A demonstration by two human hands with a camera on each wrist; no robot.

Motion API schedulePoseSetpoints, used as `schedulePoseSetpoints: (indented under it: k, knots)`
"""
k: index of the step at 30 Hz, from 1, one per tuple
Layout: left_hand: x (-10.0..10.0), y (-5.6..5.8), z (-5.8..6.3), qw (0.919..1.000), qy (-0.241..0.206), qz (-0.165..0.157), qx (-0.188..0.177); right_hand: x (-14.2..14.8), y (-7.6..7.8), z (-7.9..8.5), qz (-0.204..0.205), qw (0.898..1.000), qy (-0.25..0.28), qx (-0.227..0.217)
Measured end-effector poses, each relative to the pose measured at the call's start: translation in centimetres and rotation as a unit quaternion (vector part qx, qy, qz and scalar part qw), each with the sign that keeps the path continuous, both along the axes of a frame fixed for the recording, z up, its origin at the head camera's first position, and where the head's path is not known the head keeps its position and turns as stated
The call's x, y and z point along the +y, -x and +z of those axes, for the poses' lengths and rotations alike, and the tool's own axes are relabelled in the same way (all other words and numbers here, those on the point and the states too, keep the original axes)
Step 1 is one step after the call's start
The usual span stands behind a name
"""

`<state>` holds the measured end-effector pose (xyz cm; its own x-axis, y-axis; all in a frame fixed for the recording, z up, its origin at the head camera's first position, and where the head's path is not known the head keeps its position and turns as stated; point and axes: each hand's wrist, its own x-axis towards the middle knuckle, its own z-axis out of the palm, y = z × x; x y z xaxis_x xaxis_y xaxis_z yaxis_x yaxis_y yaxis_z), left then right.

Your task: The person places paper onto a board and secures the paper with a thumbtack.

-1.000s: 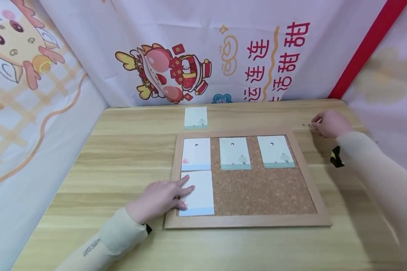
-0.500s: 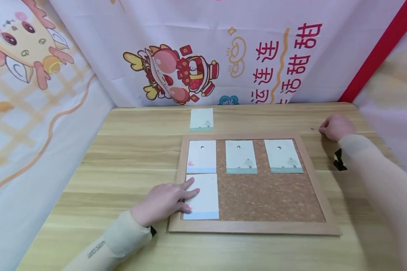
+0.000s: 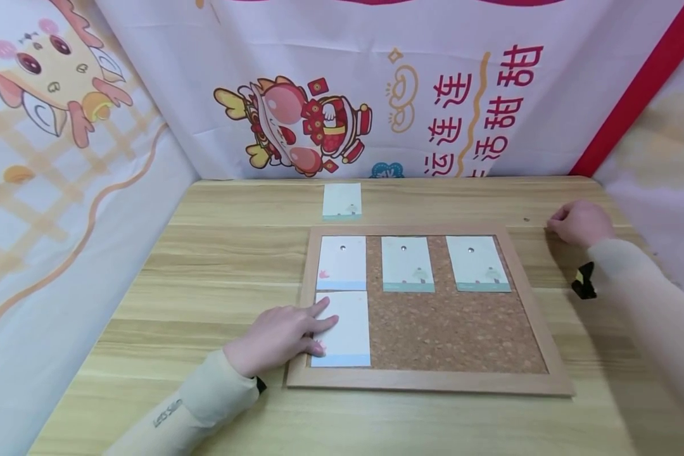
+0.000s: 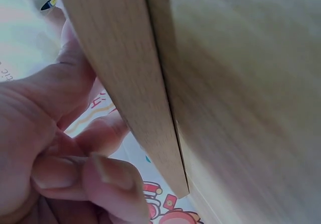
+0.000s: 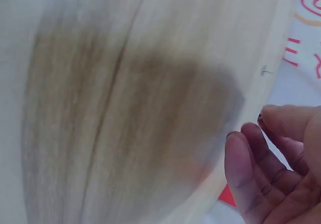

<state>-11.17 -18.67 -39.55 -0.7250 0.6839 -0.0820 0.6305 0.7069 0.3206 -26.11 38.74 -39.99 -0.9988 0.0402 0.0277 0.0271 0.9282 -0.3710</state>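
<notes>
On the wood-grain table [image 3: 148, 316]: 1 framed corkboard [image 3: 456, 329], 1 pale card [image 3: 342, 200] just beyond, 1 small tack [image 3: 527, 220] farther right.

Location type: cloth-enclosed tabletop station; the wider room cannot be identified. Indicators: a wood-grain table [image 3: 222, 253] extends beneath the left hand [image 3: 285, 334] and the right hand [image 3: 582, 223]. Beyond both hands hangs a back sheet [image 3: 348, 50] printed with a festive cartoon figure and red characters. A patterned side sheet [image 3: 63, 190] hangs leftward of the left hand; a pale side sheet [image 3: 669, 196], rightward of the right hand
</notes>
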Motion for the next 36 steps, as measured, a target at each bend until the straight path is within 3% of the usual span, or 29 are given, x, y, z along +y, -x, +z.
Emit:
schedulePoseSetpoints:
  k: [13,20,31,36]
  knots:
    - [0.1,0.1,0.0,0.9999,-0.004,-0.013,0.001,-1.3,-2.3,1.7,0.029,0.996,0.042,0.078]
    - [0.1,0.0,0.1,0.9998,-0.008,-0.016,-0.006,-4.1,-3.9,3.1,0.048,0.996,0.060,0.053]
    - [0.0,0.0,0.2,0.9998,-0.004,-0.013,-0.012,-10.4,-6.5,4.6,0.132,0.988,0.032,0.069]
    - [0.0,-0.1,0.2,0.9998,-0.003,-0.012,-0.014,-13.5,-7.9,4.8,0.210,0.969,0.024,0.124]
